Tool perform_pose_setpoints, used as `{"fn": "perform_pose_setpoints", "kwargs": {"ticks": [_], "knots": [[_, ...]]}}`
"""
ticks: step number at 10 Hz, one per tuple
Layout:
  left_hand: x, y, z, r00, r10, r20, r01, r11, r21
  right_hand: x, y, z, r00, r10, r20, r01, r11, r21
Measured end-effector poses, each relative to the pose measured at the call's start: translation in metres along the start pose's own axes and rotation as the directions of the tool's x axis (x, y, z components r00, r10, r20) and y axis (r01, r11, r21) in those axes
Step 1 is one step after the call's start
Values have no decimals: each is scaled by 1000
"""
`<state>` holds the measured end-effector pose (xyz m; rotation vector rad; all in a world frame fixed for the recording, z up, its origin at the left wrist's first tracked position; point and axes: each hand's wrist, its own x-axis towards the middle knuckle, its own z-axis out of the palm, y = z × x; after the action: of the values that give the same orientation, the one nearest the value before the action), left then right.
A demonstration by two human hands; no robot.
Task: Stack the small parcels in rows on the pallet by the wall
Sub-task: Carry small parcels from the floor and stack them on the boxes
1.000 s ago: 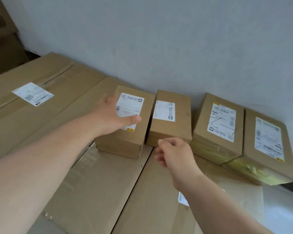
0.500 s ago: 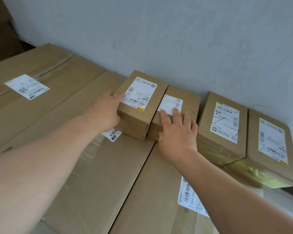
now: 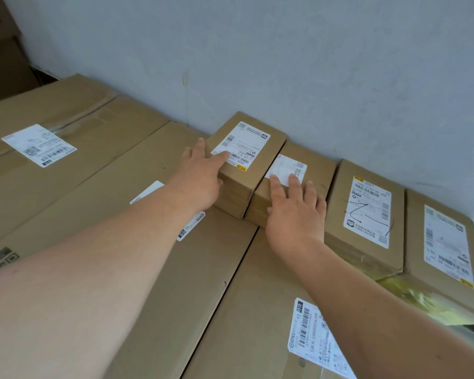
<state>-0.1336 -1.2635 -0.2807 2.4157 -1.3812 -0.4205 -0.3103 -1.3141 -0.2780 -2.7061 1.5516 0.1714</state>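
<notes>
Head view
Left hand (image 3: 200, 177): wide, fingers straight, holding nothing. The palm is against the near left corner of the leftmost parcel, the fingers run along its left side, and the thumb lies across its top onto the label.
Leftmost parcel (image 3: 272, 142): directly under and beside the left hand. Its far end is at the wall (image 3: 285, 64) and its right side touches the second parcel. It stands a little taller than that one.
Right hand (image 3: 296, 214): flat, fingers straight, gripping nothing. It rests on top of the second parcel with its fingertips on the white label.
Second parcel (image 3: 318, 170): beneath the right hand, between the leftmost parcel and the third parcel, its far end at the wall.
Third parcel (image 3: 367, 212): just beside the right hand's outer edge, label up.
Fourth parcel (image 3: 443, 242): right of the third, side by side with it, well apart from both hands.
Large cartons (image 3: 93, 192): lying flat beneath all four parcels.
</notes>
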Motion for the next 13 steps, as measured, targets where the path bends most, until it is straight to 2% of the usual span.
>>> {"fn": "perform_pose_setpoints", "kwargs": {"ticks": [2,4,6,8,10,11,13], "knots": [[-1,1,-2,999,-14,32,9,990,141,7,2,-1,1000,6,1,-6,1000,-5],[-8,5,-4,1000,20,-11,-16,957,288,6,2,-5,1000,4,8,-5,999,43],[-43,-11,-15,987,136,-86,-101,939,329,-22,-12,-12,990,-116,-76,126,982,139],[-112,-49,-32,993,78,-83,-39,919,393,-56,-44,-16,944,-323,-62,329,928,176],[-210,-86,-58,989,-116,-87,143,878,456,-98,-81,-15,852,-522,-42,520,833,187],[-267,-97,-74,970,-210,-121,242,860,448,-126,-104,-17,777,-628,-36,625,763,164],[-388,-120,-118,869,-434,-238,495,774,394,-199,-154,-32,590,-807,-8,800,584,136]]}}
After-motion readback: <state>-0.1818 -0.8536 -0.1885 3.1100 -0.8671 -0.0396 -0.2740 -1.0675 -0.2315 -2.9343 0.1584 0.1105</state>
